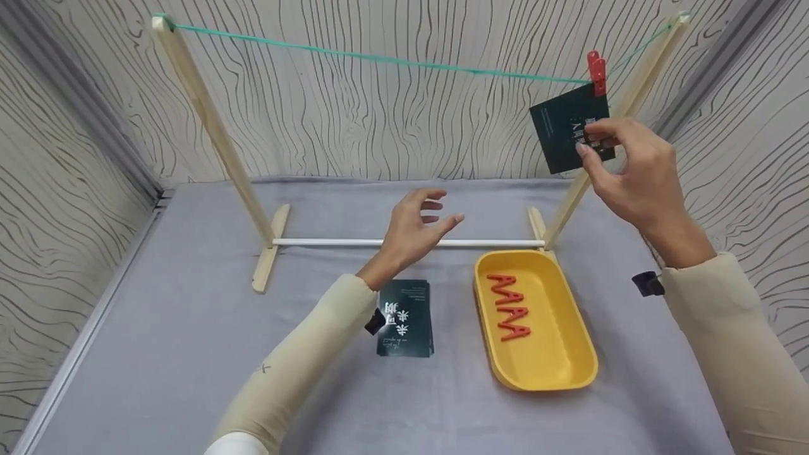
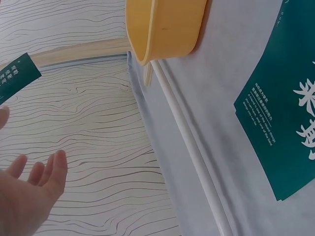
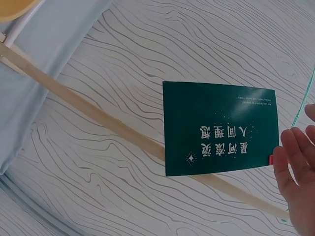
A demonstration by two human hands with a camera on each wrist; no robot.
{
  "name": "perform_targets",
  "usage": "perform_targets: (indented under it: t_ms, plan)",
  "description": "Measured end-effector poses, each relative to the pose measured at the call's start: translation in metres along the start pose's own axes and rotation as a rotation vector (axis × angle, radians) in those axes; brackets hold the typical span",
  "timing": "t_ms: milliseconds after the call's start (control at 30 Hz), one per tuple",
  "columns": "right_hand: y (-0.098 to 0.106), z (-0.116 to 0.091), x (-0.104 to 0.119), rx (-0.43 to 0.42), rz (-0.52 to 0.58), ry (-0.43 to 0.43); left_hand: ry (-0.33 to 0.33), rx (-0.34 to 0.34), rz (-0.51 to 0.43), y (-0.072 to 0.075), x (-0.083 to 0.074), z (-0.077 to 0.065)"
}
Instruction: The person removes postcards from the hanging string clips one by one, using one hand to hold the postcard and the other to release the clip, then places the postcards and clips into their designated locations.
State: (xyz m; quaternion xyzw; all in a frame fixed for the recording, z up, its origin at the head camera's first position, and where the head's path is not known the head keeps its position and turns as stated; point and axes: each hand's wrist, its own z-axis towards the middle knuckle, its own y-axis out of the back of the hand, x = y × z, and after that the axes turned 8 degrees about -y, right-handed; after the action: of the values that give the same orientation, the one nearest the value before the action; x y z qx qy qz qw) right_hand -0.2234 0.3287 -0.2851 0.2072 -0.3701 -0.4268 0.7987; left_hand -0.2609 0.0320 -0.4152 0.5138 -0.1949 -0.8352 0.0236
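Observation:
A dark green printed card [image 1: 559, 126] hangs tilted from the green cord [image 1: 379, 58], with a red clothespin [image 1: 598, 72] at its top right corner. My right hand [image 1: 638, 170] is right at the card's lower right side, thumb and index finger overlapping it in the head view. The right wrist view has those fingers [image 3: 295, 152] beside the card's edge, fairly straight and not closed around it. My left hand [image 1: 417, 227] hovers over the white crossbar [image 1: 328, 242], fingers loosely bent with nothing between them. Below its wrist lies a stack of similar cards [image 1: 404, 319].
Several red clothespins [image 1: 509, 306] lie in a row inside the yellow tray [image 1: 588, 354], right of the card stack. The cord is strung between two wooden posts [image 1: 215, 133] with feet on the grey cloth [image 1: 158, 335]. Patterned panels [image 1: 379, 126] stand behind and at the sides.

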Motion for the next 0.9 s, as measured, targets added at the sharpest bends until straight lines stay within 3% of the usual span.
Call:
perform_targets:
  t_ms: [300,533,900]
  plan:
    - [0.006,0.005,-0.003,-0.024,-0.003,0.021,-0.016,-0.002,0.009,-0.005,-0.003,0.010]
    - [0.009,0.013,0.001,-0.038,0.047,-0.015,-0.011,-0.018,0.012,-0.009,-0.011,0.020]
    - [0.011,0.021,0.007,-0.041,0.037,-0.028,-0.019,0.006,0.013,-0.015,-0.017,0.032]
